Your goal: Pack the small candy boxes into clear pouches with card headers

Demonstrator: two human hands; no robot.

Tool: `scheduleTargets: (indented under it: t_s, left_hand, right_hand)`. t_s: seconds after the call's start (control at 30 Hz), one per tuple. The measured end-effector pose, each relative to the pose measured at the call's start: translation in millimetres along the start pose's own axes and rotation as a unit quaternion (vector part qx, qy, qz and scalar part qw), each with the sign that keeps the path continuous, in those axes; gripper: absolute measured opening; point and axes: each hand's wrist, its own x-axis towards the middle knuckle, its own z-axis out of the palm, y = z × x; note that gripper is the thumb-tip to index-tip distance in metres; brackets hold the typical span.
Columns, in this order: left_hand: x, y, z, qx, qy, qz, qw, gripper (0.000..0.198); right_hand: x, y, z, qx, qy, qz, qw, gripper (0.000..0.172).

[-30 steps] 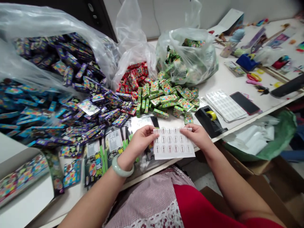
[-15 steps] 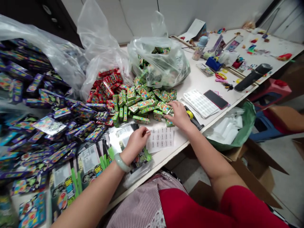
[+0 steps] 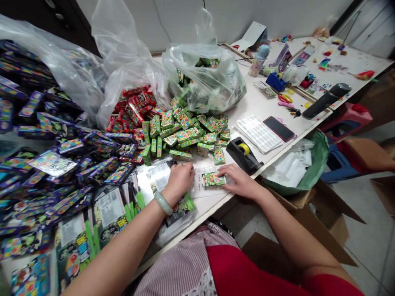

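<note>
Pinched between the fingers and thumb of my right hand (image 3: 236, 179) is a small green box (image 3: 213, 179), lying over the white sticker sheet (image 3: 199, 190) near the table's front edge. My left hand (image 3: 181, 181) is closed at the sheet's left side, beside printed plastic packets (image 3: 154, 181); what its fingers hold, if anything, is hidden. Behind my hands lies a pile of green boxes (image 3: 188, 135), with red boxes (image 3: 135, 107) behind and left of it. Many purple boxes (image 3: 101, 144) spread over the left side.
A black tape dispenser (image 3: 243, 155) stands right of the green boxes. Beyond it are stacked sticker sheets (image 3: 258, 132), a phone (image 3: 278, 128) and a black bottle (image 3: 327, 100). Clear plastic bags (image 3: 212, 82) stand at the back. A green bag (image 3: 317, 160) hangs below the table edge.
My right hand has taken a green box from the pile and moved it toward me, over the sticker sheet. My left hand has shifted slightly up and left. The tape dispenser is now uncovered.
</note>
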Motion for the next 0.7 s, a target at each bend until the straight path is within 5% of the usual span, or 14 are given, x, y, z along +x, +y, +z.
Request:
scheduleTargets:
  t_s: [0.13,0.47,0.7]
  left_hand:
    - [-3.3,2.0,-0.7,0.015,-0.002,0.023,1.000,0.015]
    - [-19.8,6.8,-10.1,-0.009,0.043,0.039,0.998,0.036]
    - [-51.1,31.3,-11.8,-0.052,-0.035,0.113,0.992,0.010]
  right_hand:
    - [-4.1,5.3,23.6,-0.042,-0.044,0.052,0.997,0.039]
    - [-7.7,16.0,14.0,-0.031,-0.068,0.026,0.997,0.038]
    - [-0.4,11.3,14.4,-0.018,-0.092,0.035,0.995,0.037]
